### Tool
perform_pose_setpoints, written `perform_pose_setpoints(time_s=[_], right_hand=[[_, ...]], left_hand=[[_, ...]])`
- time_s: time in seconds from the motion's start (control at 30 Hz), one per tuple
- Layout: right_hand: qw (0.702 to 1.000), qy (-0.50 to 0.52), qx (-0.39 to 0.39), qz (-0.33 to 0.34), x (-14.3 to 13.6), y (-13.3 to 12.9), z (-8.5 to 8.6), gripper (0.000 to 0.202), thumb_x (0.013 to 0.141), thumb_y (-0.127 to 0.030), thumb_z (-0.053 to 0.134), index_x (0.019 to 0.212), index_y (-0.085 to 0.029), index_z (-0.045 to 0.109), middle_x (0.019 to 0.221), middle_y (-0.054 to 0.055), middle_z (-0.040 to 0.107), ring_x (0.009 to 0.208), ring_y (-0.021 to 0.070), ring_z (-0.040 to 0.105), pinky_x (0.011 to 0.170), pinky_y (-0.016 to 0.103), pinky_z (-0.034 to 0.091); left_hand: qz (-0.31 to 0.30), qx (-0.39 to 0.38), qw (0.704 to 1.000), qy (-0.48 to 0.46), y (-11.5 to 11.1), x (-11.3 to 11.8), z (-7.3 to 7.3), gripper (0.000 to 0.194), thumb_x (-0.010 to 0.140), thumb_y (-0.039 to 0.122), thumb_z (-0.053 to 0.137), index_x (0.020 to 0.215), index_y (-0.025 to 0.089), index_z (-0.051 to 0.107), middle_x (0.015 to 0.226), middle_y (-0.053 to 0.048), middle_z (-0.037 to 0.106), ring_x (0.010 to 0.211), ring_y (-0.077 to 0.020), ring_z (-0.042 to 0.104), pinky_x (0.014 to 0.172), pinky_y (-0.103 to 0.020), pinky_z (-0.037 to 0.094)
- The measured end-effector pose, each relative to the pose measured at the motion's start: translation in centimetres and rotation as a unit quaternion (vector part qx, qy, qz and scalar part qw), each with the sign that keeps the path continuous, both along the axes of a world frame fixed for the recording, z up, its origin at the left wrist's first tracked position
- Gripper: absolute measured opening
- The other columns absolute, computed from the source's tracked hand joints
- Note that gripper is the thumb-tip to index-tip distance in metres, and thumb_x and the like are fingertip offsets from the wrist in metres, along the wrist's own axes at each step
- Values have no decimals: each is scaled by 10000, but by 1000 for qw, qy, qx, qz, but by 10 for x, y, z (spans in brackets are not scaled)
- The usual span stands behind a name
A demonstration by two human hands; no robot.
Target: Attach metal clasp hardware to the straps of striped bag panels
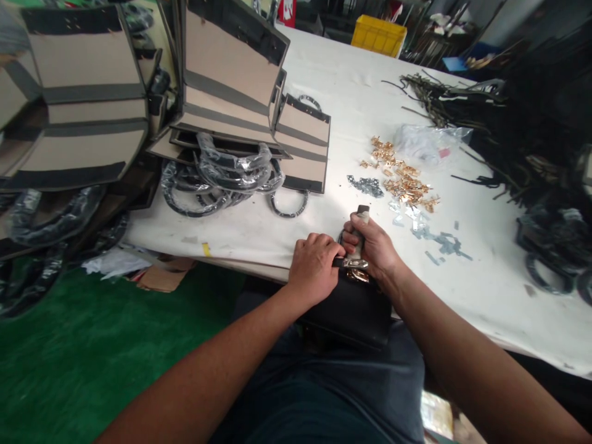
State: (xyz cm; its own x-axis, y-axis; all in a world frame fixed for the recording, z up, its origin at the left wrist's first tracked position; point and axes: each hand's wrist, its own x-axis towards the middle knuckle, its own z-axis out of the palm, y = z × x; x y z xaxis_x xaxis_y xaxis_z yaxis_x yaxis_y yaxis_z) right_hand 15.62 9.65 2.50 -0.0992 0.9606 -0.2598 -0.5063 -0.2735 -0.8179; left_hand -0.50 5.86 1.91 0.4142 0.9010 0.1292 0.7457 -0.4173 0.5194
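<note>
On my lap, against the table's edge, rests a black leather bag piece [356, 311] with shiny gold hardware [358, 275] near its top. My left hand [315, 268] is closed over its upper left part, thumb and fingers at a short black strap [339, 263] beside the metal. My right hand [377, 246] wraps round the upright handle [357, 237] of a tool, partly beige as if taped, dark at the top. Just below that fist lie the metal fittings. Which kind of tool it is cannot be told, as the fingers cover much of it.
Gold fittings [407, 185], dark metal plates [367, 186] and silver plates [444, 242] lie loose on the white table [342, 148]. Left are opened bag bodies [231, 55] and plastic-wrapped handles [235, 166]. Dark straps [462, 102], a plastic bag [428, 145] and a yellow crate [379, 36] are farther off.
</note>
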Motion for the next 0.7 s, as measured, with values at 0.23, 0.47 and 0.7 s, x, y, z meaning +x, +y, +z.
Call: perform_pose_setpoints(time_s=[0.23,0.47,0.7], right_hand=[[1000,-19,10,-12,-4,-2,2,341,840,-367,839,855,-226,529,784,-49,485,564,79,392,459,180,416],[1000,-11,4,-5,-3,-3,4,349,829,-369,841,866,-235,521,773,-51,477,559,87,391,468,201,436],[1000,-8,9,0,-7,-4,2,358,827,-388,845,883,-236,525,754,-58,490,550,81,398,449,184,404]], left_hand=[[-1,4,1000,23,-3,4,2,196,873,105,629,1002,250,607,1106,-54,649,1156,-286,534,907,-461,411],[3,9,999,30,-2,6,2,193,869,95,609,985,248,591,1082,-51,645,1132,-282,532,894,-461,409],[11,14,999,29,-2,5,1,190,854,93,623,962,247,602,1080,-51,662,1139,-280,539,907,-450,409]])
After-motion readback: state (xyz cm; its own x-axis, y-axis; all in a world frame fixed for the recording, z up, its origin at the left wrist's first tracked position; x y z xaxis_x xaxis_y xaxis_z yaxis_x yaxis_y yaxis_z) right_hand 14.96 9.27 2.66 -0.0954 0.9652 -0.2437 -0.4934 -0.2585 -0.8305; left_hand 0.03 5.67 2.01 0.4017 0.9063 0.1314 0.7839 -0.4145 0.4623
